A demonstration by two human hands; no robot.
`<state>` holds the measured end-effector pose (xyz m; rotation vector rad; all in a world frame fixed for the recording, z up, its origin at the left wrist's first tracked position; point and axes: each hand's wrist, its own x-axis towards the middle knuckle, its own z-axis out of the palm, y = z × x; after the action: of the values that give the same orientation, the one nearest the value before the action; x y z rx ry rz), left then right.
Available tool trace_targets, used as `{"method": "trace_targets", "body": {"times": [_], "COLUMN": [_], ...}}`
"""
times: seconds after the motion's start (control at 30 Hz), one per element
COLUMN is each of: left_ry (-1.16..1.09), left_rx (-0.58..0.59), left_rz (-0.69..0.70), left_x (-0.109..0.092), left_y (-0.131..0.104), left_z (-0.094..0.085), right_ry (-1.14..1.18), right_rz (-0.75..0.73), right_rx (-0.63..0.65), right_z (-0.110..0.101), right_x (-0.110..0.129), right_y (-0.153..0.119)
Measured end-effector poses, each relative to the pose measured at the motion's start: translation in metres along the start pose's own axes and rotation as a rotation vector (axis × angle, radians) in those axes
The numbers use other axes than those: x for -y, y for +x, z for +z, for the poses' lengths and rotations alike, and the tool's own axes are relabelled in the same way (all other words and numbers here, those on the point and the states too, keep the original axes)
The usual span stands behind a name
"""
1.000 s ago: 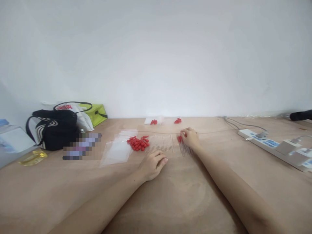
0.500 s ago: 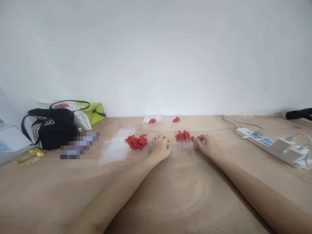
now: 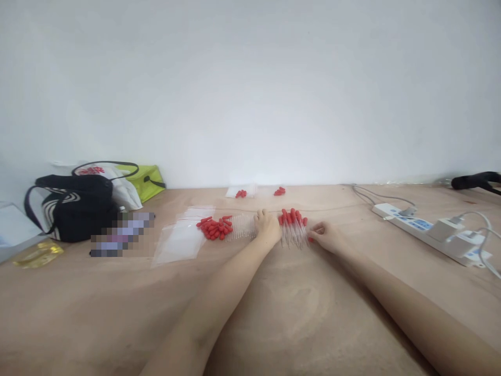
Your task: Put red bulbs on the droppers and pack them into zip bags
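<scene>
Slim clear glass dropper tubes lie side by side on the wooden table. My left hand is at their right end, fingers curled down; whatever it grips is hidden. Further right is a bunch of droppers, clear tubes topped with red rubber bulbs pointing away from me. Just beside that bunch, my right hand has its thumb and fingers pinched together, with a bit of a red rubber bulb showing at the fingertips. Left of the bare tubes sits a pile of loose red rubber bulbs.
Clear plastic bags lie left of the pile. Two small groups of red bulbs rest near the wall. A black bag and a green bag stand at left, a white power strip with cables at right.
My left hand has moved right, off the bare tubes and towards the bunch of droppers. My right hand has shifted slightly towards me. The view has turned a little.
</scene>
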<state>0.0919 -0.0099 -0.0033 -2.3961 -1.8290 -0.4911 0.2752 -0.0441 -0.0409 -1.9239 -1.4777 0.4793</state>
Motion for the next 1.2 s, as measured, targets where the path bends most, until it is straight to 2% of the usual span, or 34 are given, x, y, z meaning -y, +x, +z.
{"method": "trace_targets", "body": {"times": [0.2,0.33,0.43,0.53,0.63,0.73,0.9,1.07,1.2], "left_ry": [-0.010,-0.060,-0.096,-0.142,-0.270,-0.366,-0.373,-0.371,-0.372], "left_rx": [0.025,0.001,-0.004,0.008,-0.082,-0.187,-0.186,-0.157,-0.147], "left_rz": [-0.073,-0.050,0.026,0.138,0.365,0.480,0.495,0.502,0.511], "left_x": [-0.009,0.003,0.026,0.054,0.080,0.096,0.097,0.095,0.095], "left_y": [0.005,-0.002,-0.021,-0.051,-0.077,-0.090,-0.091,-0.090,-0.090], "left_z": [0.000,-0.019,-0.037,-0.043,-0.036,-0.026,-0.023,-0.025,-0.025], "right_ry": [0.188,0.447,0.534,0.480,0.348,0.214,0.132,0.132,0.137], "right_rz": [0.119,0.125,-0.015,-0.298,-0.584,-0.778,-0.894,-0.916,-0.921], "right_rx": [-0.052,-0.112,-0.221,-0.273,-0.184,-0.084,-0.020,0.079,0.107], "right_z": [-0.001,-0.011,-0.014,-0.007,0.008,0.025,0.042,0.042,0.041], "right_x": [0.009,0.021,0.028,0.036,0.047,0.060,0.066,0.065,0.066], "right_y": [-0.003,-0.013,-0.022,-0.032,-0.044,-0.052,-0.063,-0.068,-0.069]}}
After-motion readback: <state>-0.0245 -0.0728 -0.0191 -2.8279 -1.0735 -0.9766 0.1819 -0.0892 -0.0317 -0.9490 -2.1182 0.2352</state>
